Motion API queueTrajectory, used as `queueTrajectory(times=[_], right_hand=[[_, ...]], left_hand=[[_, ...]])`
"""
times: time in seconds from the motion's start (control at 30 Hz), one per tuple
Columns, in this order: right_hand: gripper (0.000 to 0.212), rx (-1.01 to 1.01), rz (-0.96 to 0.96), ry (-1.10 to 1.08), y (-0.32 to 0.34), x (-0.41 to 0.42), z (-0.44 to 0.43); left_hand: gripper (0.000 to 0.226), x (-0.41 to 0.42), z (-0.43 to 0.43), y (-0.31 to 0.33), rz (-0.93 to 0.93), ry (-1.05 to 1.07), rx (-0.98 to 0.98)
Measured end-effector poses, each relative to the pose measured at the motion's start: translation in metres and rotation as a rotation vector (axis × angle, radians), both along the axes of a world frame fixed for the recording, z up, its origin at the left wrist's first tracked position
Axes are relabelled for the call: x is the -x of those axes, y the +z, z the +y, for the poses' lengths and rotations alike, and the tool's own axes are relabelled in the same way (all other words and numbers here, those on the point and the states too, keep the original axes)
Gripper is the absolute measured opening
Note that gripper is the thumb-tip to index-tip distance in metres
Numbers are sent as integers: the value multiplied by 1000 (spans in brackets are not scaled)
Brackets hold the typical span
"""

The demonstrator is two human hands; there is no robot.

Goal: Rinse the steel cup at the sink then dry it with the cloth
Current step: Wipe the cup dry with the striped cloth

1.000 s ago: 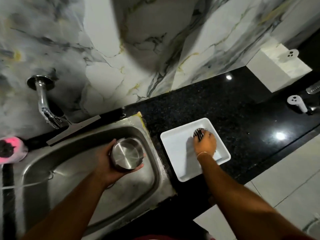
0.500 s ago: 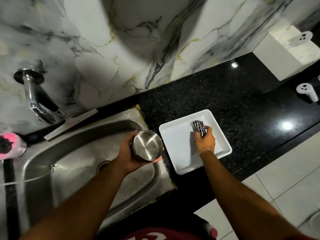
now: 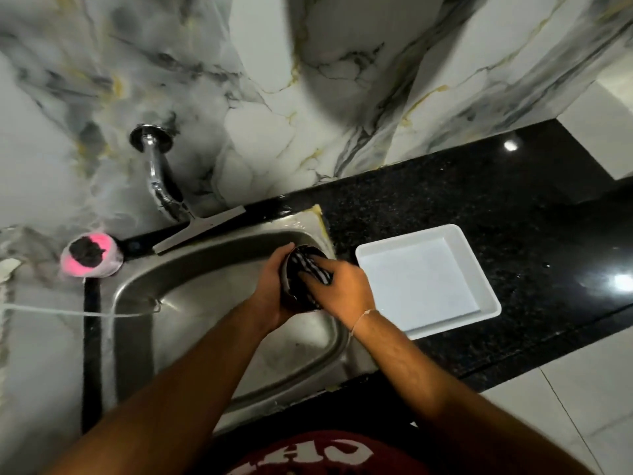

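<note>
Over the right end of the sink (image 3: 212,269), the person's left hand (image 3: 274,289) is curled snugly around the steel cup (image 3: 287,269), fingers wrapped along its far side and the thumb nearer the body, so the cup sits tipped with its mouth facing up and toward the right. Only a thin sliver of its dark metal wall shows between the fingers and the cloth; most of the cup is covered, and its finish is hard to judge in this dim light. The right hand (image 3: 342,286) is closed loosely, its fingertips pushing the black-and-white striped cloth (image 3: 310,272) down into the cup's mouth; the cloth bunches there, filling the opening and spilling a little over the rim. The two hands press close together, touching around the cup, just beside the sink's right edge. On the black speckled counter (image 3: 513,207) to the right lies a white square tray (image 3: 479,265), near the hands but apart from them. The chrome tap (image 3: 159,176) juts out of the marble wall above the basin's back edge, well left of the cup.
</note>
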State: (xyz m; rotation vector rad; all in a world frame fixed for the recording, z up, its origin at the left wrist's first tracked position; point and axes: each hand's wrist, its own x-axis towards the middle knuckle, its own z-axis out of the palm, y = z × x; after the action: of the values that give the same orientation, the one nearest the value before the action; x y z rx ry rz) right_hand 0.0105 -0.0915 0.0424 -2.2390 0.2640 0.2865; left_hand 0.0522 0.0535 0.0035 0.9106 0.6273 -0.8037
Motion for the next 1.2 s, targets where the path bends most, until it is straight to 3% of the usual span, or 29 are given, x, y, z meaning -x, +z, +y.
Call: queueTrajectory(times=[0.1, 0.17, 0.23, 0.27, 0.33, 0.37, 0.47, 0.57, 0.73, 0.8, 0.9, 1.0, 1.1, 1.17, 1.2], right_hand=[[42, -371, 124, 103, 9, -10, 24], [28, -377, 209, 321, 17, -15, 31], [16, -195, 285, 531, 20, -19, 36], [26, -16, 261, 626, 18, -18, 38], [28, 483, 42, 708, 14, -12, 44], [28, 637, -78, 689, 9, -7, 49], [36, 710, -209, 566, -5, -1, 58], [25, 717, -275, 470, -17, -1, 63], [17, 604, -662, 179, -24, -6, 72], [13, 481, -701, 76, -21, -16, 80], [21, 198, -496, -2, -12, -21, 97], [19, -333, -75, 81, -6, -23, 100], [10, -399, 85, 284, -5, -31, 72], [11, -443, 29, 239, -2, -35, 51], [11, -457, -35, 154, 0, -35, 42]], left_hand=[[60, 1, 34, 13, -36, 45, -31], [51, 0, 59, 19, -108, 71, -1], [42, 3, 76, 19, -169, 87, -28], [40, 5, 81, 18, -205, 71, -70], [39, 10, 85, 16, -233, 42, -167], [39, 11, 88, 16, -221, 37, -203], [50, 9, 92, 15, -241, -21, -249], [71, 10, 92, 16, -257, -87, -237], [48, 3, 96, 24, -160, -52, -183], [45, 0, 99, 24, -164, -60, -133], [49, -3, 100, 26, -154, -42, -117], [47, -6, 101, 23, -148, 73, -163], [51, -4, 101, 28, -141, -17, -277], [44, -1, 103, 33, -204, -131, -381], [36, 1, 104, 34, -327, -149, -508]])
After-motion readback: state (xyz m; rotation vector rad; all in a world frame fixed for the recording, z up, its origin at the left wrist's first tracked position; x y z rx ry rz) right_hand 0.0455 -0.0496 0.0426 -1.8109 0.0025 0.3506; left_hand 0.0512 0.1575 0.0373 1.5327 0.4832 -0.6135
